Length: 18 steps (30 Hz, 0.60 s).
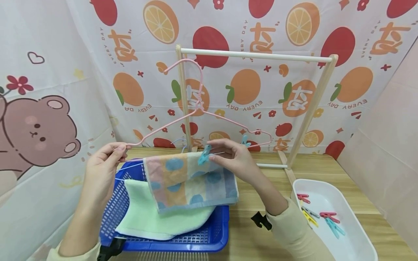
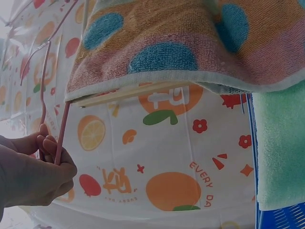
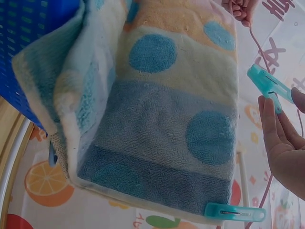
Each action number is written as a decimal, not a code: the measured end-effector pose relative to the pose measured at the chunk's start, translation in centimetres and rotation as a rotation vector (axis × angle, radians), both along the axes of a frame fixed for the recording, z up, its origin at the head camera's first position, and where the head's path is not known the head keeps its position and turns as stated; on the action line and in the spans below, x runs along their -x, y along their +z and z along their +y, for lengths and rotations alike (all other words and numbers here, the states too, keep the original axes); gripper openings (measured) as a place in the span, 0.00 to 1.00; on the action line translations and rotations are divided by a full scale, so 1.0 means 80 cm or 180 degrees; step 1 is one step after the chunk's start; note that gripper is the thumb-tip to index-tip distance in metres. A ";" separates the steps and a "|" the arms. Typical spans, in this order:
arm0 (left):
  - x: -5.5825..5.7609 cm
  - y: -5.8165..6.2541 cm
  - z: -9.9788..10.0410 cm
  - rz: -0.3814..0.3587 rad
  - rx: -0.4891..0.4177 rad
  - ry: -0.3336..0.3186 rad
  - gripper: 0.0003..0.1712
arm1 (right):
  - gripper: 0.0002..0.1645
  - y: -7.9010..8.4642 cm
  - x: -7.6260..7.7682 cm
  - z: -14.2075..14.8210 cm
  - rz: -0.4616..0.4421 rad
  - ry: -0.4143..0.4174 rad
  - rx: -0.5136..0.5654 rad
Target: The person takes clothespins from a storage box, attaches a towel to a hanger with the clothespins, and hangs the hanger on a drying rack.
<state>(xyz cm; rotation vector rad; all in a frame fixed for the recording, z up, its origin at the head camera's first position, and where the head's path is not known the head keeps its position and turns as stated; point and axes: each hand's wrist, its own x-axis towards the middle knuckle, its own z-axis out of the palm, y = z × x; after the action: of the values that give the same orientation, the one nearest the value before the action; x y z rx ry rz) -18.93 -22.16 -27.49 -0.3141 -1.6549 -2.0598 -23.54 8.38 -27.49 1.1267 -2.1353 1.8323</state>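
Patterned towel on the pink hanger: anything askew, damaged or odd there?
No damage shows. The patterned towel hangs over the lower bar of the pink hanger with one teal clip at its right end; the right hand pinches a second clip, clear of the towel. Such one-sided clipping looks odd, but probably just unfinished.

A towel (image 1: 192,181) hangs on the hanger (image 1: 199,103) before me, above another towel (image 1: 153,212) in the basket (image 1: 169,247). The rack (image 1: 254,54) stands behind on the table (image 1: 326,166); clothespins (image 1: 334,227) lie in the tray (image 1: 354,239) to my right.
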 end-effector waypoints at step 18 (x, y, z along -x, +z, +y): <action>0.000 0.001 0.001 0.0034 -0.0009 -0.0049 0.08 | 0.20 0.007 0.001 -0.011 0.0039 0.0046 0.0063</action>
<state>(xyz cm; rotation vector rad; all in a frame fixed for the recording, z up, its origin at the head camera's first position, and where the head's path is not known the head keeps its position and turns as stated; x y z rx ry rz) -18.91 -22.08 -27.40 -0.3372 -1.6481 -2.0679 -23.65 7.48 -26.94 1.1493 -2.1030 1.8436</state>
